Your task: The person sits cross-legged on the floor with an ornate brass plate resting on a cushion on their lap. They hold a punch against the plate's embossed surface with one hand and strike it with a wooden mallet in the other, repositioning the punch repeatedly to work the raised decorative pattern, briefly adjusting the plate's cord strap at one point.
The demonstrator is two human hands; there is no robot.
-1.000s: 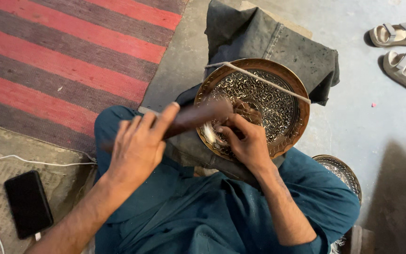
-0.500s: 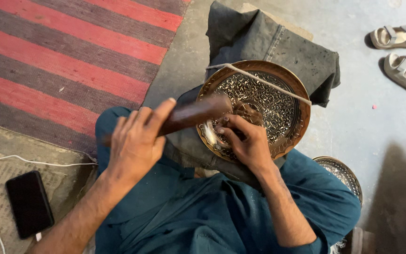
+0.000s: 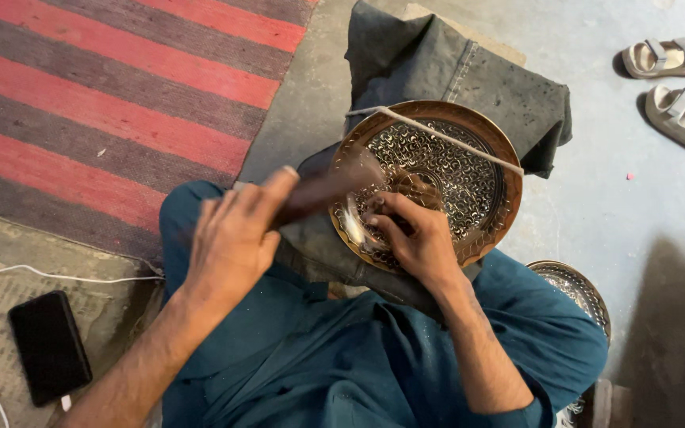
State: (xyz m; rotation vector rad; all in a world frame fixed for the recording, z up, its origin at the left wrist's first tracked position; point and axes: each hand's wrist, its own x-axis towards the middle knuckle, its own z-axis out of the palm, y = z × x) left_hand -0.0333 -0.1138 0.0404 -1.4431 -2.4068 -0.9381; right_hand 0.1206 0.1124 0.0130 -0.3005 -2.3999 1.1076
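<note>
A round engraved brass plate rests on a dark folded cloth over my lap, with a pale cord stretched across it. My left hand grips a brown wooden mallet, blurred with motion, its head over the plate's left edge. My right hand is closed on a small tool held against the plate's lower left part; the tool is mostly hidden by my fingers.
A red and dark striped rug lies to the left. A black phone with a white cable sits at the lower left. A second engraved plate is by my right knee. Two sandals lie at the top right.
The mallet in my left hand has swung down toward the plate and is now blurred. My right hand has stayed on the plate.
</note>
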